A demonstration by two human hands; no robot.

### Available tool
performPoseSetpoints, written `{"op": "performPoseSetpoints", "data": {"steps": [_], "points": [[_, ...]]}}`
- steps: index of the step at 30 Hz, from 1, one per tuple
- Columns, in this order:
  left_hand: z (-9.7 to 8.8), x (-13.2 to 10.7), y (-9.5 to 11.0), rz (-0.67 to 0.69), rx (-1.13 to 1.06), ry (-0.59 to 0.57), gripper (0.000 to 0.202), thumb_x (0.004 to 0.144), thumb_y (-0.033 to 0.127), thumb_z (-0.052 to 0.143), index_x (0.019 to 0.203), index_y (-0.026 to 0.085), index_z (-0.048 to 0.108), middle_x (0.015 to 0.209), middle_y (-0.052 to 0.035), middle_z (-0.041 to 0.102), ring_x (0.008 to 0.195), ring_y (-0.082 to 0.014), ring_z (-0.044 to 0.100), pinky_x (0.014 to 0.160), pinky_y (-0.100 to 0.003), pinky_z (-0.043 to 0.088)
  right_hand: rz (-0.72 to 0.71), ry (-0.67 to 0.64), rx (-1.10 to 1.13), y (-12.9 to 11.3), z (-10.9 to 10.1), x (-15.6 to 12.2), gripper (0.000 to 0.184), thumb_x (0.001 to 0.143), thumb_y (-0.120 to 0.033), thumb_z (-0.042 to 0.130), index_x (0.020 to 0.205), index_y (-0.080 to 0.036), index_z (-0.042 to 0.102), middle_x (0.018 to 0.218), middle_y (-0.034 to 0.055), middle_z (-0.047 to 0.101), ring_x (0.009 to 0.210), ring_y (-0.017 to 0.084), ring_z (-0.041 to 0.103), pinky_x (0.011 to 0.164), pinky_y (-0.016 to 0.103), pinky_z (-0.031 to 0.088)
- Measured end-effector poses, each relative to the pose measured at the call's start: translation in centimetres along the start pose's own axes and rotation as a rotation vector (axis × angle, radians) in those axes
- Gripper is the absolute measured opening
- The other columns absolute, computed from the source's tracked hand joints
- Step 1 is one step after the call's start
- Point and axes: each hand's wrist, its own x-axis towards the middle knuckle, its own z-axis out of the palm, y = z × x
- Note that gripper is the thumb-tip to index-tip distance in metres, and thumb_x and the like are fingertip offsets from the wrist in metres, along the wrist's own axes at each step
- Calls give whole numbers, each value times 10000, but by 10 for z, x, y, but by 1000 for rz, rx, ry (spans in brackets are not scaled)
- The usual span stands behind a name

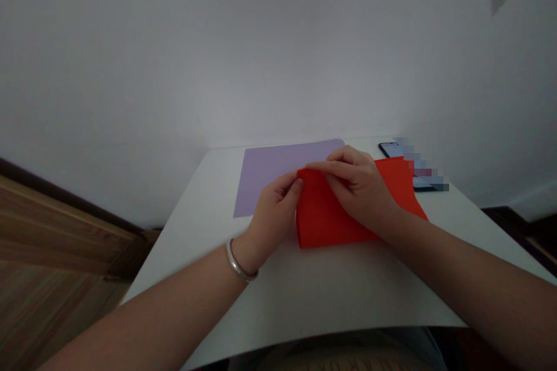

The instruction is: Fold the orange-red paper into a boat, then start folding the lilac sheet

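Note:
A red sheet of paper (324, 217) lies folded on the white table (304, 290), its upper left corner lifted. My left hand (274, 214), with a silver bracelet on the wrist, pinches the paper's left edge near that corner. My right hand (357, 185) rests on top of the red paper, fingers pressed together along the upper fold, pinching the same corner. Part of the red sheet is hidden under my right hand.
A pale purple sheet (278, 171) lies flat behind the red paper. A dark phone (404, 162) rests at the table's far right corner. A white wall stands right behind the table. Wooden flooring shows at the left.

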Motion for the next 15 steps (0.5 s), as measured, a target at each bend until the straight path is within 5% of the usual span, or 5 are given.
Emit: {"op": "performPoseSetpoints", "data": {"steps": [15], "points": [[2, 1, -1, -15, -56, 7, 278, 838, 326, 590, 1052, 186, 701, 985, -66, 712, 916, -209, 629, 799, -341, 525, -35, -54, -16, -3, 3, -1, 369, 924, -159, 448, 1152, -323, 687, 975, 44, 653, 859, 179, 587, 814, 385, 432]]}}
